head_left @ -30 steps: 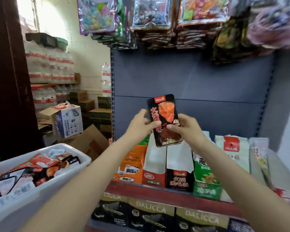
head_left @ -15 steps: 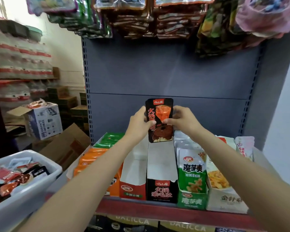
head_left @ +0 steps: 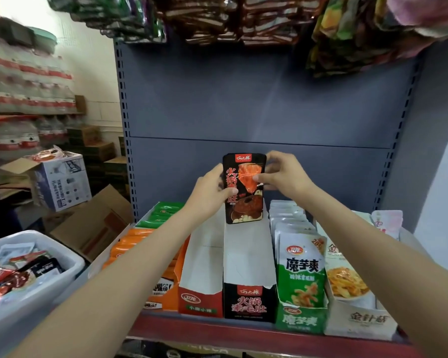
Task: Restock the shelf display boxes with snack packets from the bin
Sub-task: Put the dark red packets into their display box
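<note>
At the back of the shelf: packet: a black snack packet (head_left: 244, 188) stands upright over the rear end of the black display box (head_left: 248, 270), its lower edge at or just inside the box's back; whether it touches the floor of the box cannot be told.
Handling: it looks light, thin and flexible, a glossy film pouch that would bend if squeezed mid-face and could slide between fingertips; that is a judgement from its look.
Where to hold: the side edges and the sealed top rim seem the firmest places, with the printed face kept forward.
Left hand (head_left: 209, 192): fingers curled round the packet's left edge, thumb across the front, gripping it.
Right hand (head_left: 282, 174): pinches the upper right edge, thumb on the front and fingers over the top corner.
Black box: long and narrow, white inside, apparently holding nothing else; its front print matches the packet's.
Neighbours: a red-fronted box (head_left: 202, 275) with a white interior touches it on the left, a green box of pouches (head_left: 299, 280) on the right, orange packets (head_left: 135, 241) further left.
Shelf (head_left: 243, 334): red front lip, grey back panel behind.
Bin (head_left: 36, 270): pale plastic, at lower left, well apart from the hands, holding mixed packets.
Risk: a soft pouch set alone in a long box may flop forward unless leaned on the back wall.
</note>
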